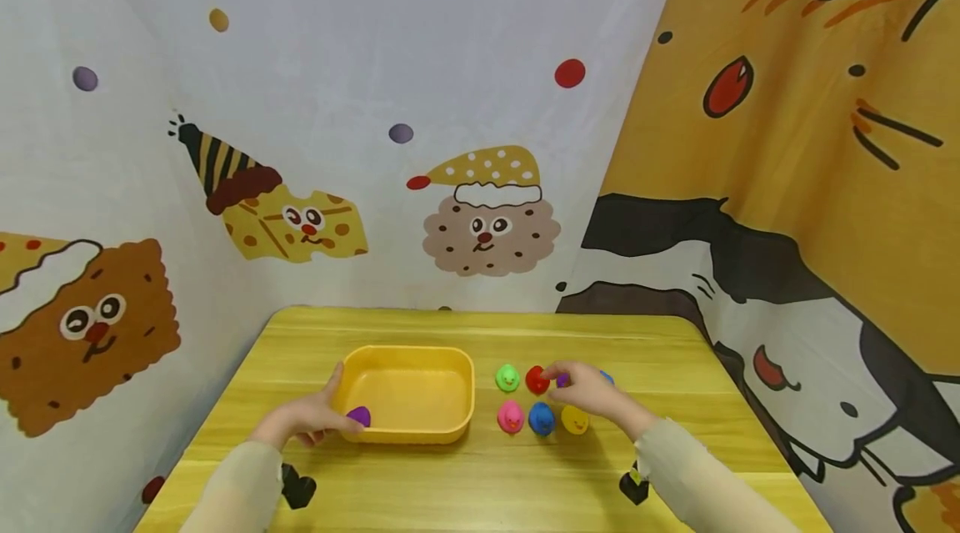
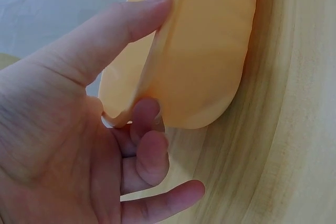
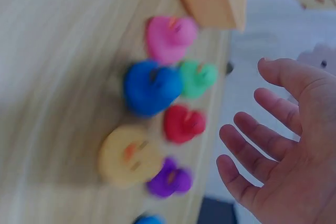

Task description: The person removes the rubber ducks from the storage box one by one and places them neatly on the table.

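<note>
A yellow plastic tub (image 1: 408, 435) stands on the table at centre left. My left hand (image 1: 313, 414) grips its left front corner; in the left wrist view the thumb lies along the rim and curled fingers meet the wall. Inside that corner sits a purple rounded toy (image 1: 361, 416), partly hidden. My right hand (image 1: 585, 385) hangs above the rubber ducks with loosely bent fingers, empty in the right wrist view. Close to its fingertips are the red duck (image 1: 537, 380) and a purple duck (image 3: 169, 178). Blue (image 1: 542, 418) and yellow ducks (image 1: 575, 419) sit just in front.
The green duck (image 1: 507, 378) and pink duck (image 1: 511, 416) sit between the tub and the other ducks. Another blue one (image 1: 607, 377) shows partly behind my right hand. A printed cloth (image 1: 480, 57) hangs behind the wooden table (image 1: 450, 491) and along its sides.
</note>
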`<state>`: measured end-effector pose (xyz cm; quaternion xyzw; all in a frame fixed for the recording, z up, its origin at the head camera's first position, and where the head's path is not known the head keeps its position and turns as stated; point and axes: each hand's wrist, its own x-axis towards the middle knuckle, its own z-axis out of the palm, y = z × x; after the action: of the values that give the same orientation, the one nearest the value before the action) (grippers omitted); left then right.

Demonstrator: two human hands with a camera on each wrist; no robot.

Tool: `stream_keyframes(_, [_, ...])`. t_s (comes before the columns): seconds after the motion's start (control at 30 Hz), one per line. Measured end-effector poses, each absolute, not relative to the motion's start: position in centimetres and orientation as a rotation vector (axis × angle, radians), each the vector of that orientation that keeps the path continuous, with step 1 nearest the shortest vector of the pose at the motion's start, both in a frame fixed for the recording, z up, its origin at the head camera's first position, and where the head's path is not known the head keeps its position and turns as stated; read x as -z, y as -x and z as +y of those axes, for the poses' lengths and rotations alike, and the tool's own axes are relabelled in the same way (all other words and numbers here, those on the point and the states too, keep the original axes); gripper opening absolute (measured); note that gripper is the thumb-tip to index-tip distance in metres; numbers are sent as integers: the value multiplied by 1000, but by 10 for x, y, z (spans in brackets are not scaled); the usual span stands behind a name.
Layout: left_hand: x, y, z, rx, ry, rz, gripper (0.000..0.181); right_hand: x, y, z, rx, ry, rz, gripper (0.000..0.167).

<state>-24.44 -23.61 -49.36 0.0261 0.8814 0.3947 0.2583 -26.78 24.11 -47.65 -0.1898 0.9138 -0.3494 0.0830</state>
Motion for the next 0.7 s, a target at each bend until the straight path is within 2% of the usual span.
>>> stream_keyframes(0.33, [494,243,-242,-1096,-84,2397,129,443,286,154,1049,768,2576,32])
stream_keyframes(0.7, [494,241,-237,-1087,-84,2418,129,435,305,59,852,921,2420,27])
